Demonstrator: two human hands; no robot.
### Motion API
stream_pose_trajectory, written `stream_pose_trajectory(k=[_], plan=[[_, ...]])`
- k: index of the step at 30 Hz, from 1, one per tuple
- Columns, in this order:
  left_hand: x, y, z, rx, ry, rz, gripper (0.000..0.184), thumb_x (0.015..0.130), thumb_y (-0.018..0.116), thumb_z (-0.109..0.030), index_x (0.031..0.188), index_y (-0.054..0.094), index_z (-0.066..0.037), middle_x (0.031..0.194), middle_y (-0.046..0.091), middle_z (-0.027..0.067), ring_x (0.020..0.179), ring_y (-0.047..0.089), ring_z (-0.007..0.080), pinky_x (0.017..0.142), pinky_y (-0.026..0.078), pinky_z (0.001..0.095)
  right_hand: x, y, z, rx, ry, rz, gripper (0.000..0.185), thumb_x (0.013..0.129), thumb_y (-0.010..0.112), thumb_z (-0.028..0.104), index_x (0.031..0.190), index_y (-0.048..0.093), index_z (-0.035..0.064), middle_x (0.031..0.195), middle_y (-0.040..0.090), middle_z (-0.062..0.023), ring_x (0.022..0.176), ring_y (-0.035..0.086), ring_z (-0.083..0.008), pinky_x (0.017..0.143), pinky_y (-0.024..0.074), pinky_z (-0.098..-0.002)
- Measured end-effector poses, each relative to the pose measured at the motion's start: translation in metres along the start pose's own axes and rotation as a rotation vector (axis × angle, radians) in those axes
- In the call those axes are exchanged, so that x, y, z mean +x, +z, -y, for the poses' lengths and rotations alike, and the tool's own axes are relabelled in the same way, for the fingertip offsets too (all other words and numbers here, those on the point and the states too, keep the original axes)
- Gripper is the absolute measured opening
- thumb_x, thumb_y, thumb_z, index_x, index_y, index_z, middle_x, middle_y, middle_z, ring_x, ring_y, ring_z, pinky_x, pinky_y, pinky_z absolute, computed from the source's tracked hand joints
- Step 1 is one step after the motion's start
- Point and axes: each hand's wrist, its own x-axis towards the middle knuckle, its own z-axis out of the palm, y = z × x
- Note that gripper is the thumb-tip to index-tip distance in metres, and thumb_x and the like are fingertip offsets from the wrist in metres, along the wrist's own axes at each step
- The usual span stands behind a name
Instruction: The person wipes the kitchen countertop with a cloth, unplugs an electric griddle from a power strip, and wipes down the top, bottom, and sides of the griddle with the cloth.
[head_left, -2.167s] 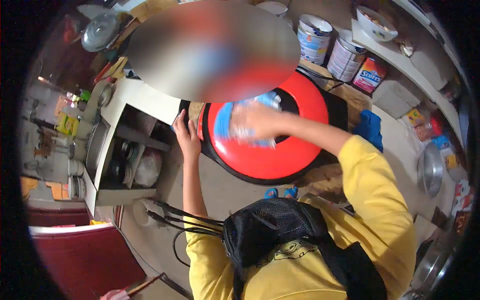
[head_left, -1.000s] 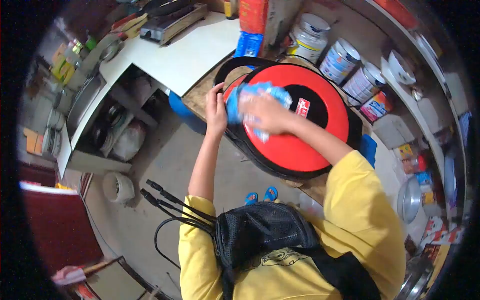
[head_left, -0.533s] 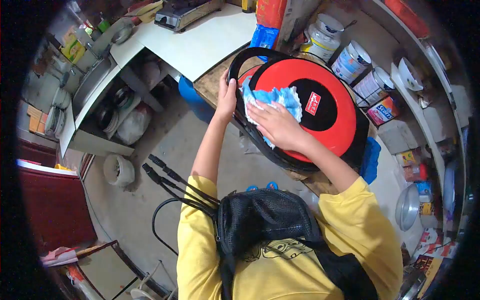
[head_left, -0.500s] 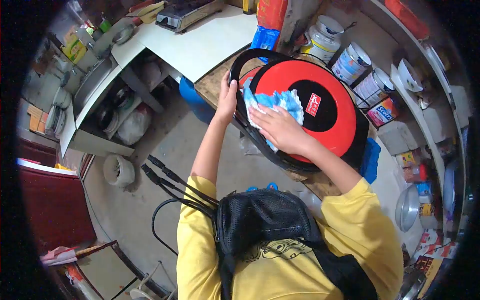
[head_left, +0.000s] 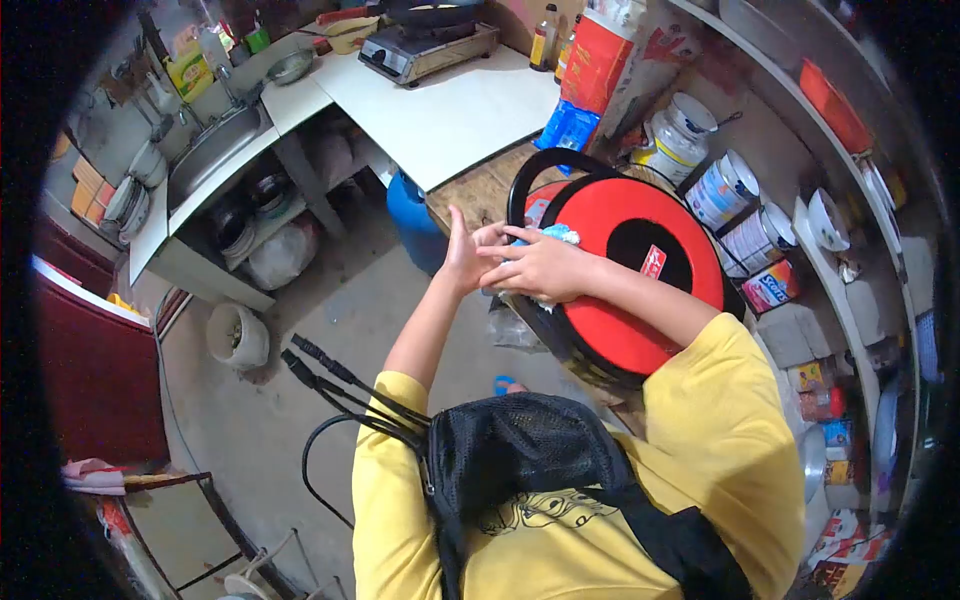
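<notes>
Blue-and-white cloth (head_left: 560,233) at the near-left edge of a round red-and-black lidded pan (head_left: 625,235) (prob. an elec. griddle), which stands on a wooden surface (head_left: 478,192). The R hand (head_left: 548,270) covers most of the cloth, w/ a blue fold showing past the fingers and a white edge below the palm; whether this grip clasps the cloth or only lies over it, one can't tell. The L hand (head_left: 468,262) is open, thumb raised, holding nothing; its fingers overlap the R fingertips in view, contact uncertain.

Handling (judged): cloth light, limp, not fragile, best bunched under the palm or pinched by a fold. Pan prob. heavy & stiff, its glossy lid slippery to bare fingers; the black loop handle (head_left: 522,180) at the far-left side offers the surest hold.

Cf. 0.5 s ago: the L hand, then on the handle side of the pan, is now off it and beside the R hand; the cloth, then spread flat on the lid, is now mostly hidden & nearer the edge. The view is also shifted, w/ more of the gas stove (head_left: 425,55) visible.
</notes>
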Motion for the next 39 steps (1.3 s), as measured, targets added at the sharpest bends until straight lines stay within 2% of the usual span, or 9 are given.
stream_pose_trajectory(k=[1, 2, 6, 15, 22, 26, 29, 35, 39], plan=[[-0.001, 0.017, -0.006, -0.107, -0.048, 0.246, 0.099, 0.055, 0.000, -0.074, 0.111, 0.032, 0.001, 0.107, 0.040, 0.0191, 0.098, 0.041, 0.0305, 0.083, 0.032, 0.0398, -0.001, 0.005, -0.006, -0.008, 0.026, -0.076, 0.032, 0.066, 0.047, 0.015, 0.097, 0.051, 0.0130, 0.108, 0.044, 0.0011, 0.109, 0.030, -0.0167, 0.090, 0.0217, -0.0395], [-0.005, 0.037, -0.005, 0.193, -0.069, -0.581, 0.100, 0.054, 0.000, -0.074, 0.111, 0.032, 0.001, 0.107, 0.040, 0.0197, 0.097, 0.042, 0.0295, 0.079, 0.036, 0.0404, -0.003, 0.009, -0.013, -0.013, 0.052, -0.150, 0.032, 0.066, 0.047, 0.015, 0.098, 0.050, 0.0137, 0.108, 0.044, 0.0011, 0.108, 0.032, -0.0170, 0.088, 0.0245, -0.0395], [0.003, 0.007, 0.000, -0.240, -0.048, 0.241, 0.097, 0.056, 0.006, -0.074, 0.115, 0.028, 0.000, 0.111, 0.037, 0.0196, 0.098, 0.042, 0.0259, 0.075, 0.039, 0.0374, -0.006, -0.007, -0.069, -0.081, 0.325, -0.304, 0.028, 0.073, 0.043, 0.018, 0.101, 0.047, 0.0127, 0.113, 0.039, -0.0031, 0.109, 0.032, -0.0201, 0.088, 0.0220, -0.0424], [0.004, 0.007, -0.006, 0.033, -0.300, -0.122, 0.084, 0.065, 0.016, -0.067, 0.113, 0.030, 0.000, 0.110, 0.038, 0.0151, 0.102, 0.039, 0.0211, 0.078, 0.038, 0.0369, -0.077, 0.033, -0.141, 0.303, 0.812, -0.568, 0.023, 0.079, 0.037, 0.017, 0.090, 0.051, 0.0041, 0.092, 0.052, -0.0118, 0.085, 0.049, -0.0248, 0.071, 0.0378, -0.0307], [0.009, 0.002, -0.025, 0.334, -0.124, -0.294, 0.026, 0.079, 0.042, -0.025, 0.094, 0.045, -0.004, 0.087, 0.052, 0.0064, 0.080, 0.050, 0.0133, 0.063, 0.044, 0.0271, -0.135, 0.020, -0.137, 0.731, 1.271, -0.356, 0.023, 0.078, 0.040, 0.021, 0.079, 0.052, 0.0012, 0.067, 0.054, -0.0091, 0.062, 0.053, -0.0168, 0.056, 0.0398, -0.0287], [0.012, -0.009, -0.037, 0.372, -0.241, -0.213, 0.016, 0.078, 0.044, -0.014, 0.090, 0.047, -0.003, 0.083, 0.053, 0.0044, 0.077, 0.051, 0.0116, 0.061, 0.045, 0.0250, -0.079, 0.035, -0.152, 0.969, 1.135, -0.556, 0.023, 0.076, 0.040, 0.019, 0.074, 0.055, 0.0027, 0.068, 0.056, -0.0097, 0.064, 0.053, -0.0149, 0.058, 0.0402, -0.0294], [0.018, -0.021, -0.046, 0.381, -0.321, -0.127, 0.017, 0.076, 0.046, -0.010, 0.091, 0.046, -0.003, 0.084, 0.053, 0.0058, 0.076, 0.052, 0.0119, 0.062, 0.046, 0.0251, -0.017, -0.023, -0.150, 0.661, 1.120, 0.083, 0.026, 0.064, 0.040, 0.025, 0.061, 0.056, 0.0046, 0.064, 0.053, -0.0159, 0.062, 0.052, -0.0306, 0.056, 0.0398, -0.0381], [0.045, -0.036, -0.085, 0.257, -0.542, -0.182, 0.032, 0.077, 0.036, -0.012, 0.107, 0.035, 0.000, 0.097, 0.048, 0.0133, 0.086, 0.050, 0.0196, 0.074, 0.042, 0.0305, 0.031, -0.036, -0.096, 0.293, 0.653, 0.235, 0.023, 0.063, 0.044, 0.022, 0.051, 0.054, 0.0054, 0.053, 0.053, -0.0100, 0.048, 0.052, -0.0253, 0.046, 0.0399, -0.0387], [0.081, -0.054, -0.090, 0.127, -0.606, 0.078, 0.042, 0.080, 0.031, -0.031, 0.109, 0.033, 0.000, 0.104, 0.044, 0.0131, 0.089, 0.047, 0.0199, 0.074, 0.041, 0.0307, 0.053, -0.025, -0.035, 0.039, 0.602, 0.156, 0.016, 0.060, 0.046, 0.020, 0.060, 0.056, 0.0075, 0.064, 0.055, -0.0033, 0.076, 0.050, -0.0180, 0.079, 0.0329, -0.0306]])
